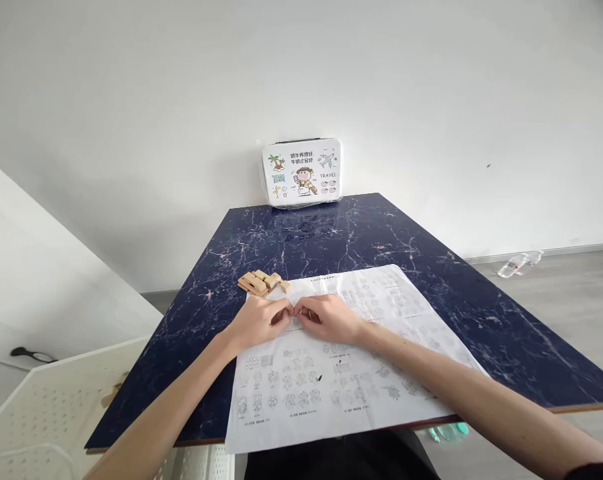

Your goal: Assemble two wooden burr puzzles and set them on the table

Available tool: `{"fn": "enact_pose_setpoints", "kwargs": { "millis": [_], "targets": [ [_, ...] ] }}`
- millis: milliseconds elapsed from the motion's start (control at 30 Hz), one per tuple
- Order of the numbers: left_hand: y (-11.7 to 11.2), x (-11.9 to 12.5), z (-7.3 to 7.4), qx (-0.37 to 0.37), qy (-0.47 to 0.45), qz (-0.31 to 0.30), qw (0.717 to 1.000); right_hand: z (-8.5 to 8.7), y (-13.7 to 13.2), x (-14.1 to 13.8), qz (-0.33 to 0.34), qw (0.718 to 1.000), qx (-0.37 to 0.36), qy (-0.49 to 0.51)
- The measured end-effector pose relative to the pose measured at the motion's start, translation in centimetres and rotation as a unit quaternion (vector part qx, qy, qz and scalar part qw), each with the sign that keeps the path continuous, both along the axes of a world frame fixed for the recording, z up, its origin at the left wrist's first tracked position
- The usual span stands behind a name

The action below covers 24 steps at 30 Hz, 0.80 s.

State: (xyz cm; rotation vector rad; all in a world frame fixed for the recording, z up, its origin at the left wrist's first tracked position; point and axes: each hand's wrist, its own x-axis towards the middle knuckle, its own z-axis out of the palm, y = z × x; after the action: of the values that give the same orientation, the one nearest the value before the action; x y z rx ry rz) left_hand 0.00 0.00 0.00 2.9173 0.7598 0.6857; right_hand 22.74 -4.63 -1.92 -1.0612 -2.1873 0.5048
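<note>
Over a large printed instruction sheet (301, 427), my left hand (261, 322) and my right hand (334, 319) meet at the fingertips. Each has its thumb and fingers drawn together in a pinch. Whatever they hold, if anything, is hidden or too small to make out. Just beyond my left hand, a small pile of light wooden blocks (254, 283) lies at the sheet's far left corner. One separate wooden block (285, 287) rests at the right of the pile. Small line drawings in rows cover the paper, and two tiny dark slivers (320, 378) show on it.
The dark blue marble-patterned table (331, 247) reaches to the wall. A white cartoon-printed case (304, 173) stands upright at its far end. Clear plastic bottles (520, 264) lie on the floor at the right. A white perforated surface (56, 393) is lower left.
</note>
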Motion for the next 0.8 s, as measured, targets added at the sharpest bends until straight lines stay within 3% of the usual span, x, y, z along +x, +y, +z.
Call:
{"fn": "enact_pose_setpoints", "kwargs": {
  "millis": [800],
  "targets": [
    [-0.31, 0.15, 0.18, -0.01, 0.004, 0.005, 1.0, 0.03, -0.3, 0.08, 0.002, 1.0, -0.007, -0.012]
  ]
}}
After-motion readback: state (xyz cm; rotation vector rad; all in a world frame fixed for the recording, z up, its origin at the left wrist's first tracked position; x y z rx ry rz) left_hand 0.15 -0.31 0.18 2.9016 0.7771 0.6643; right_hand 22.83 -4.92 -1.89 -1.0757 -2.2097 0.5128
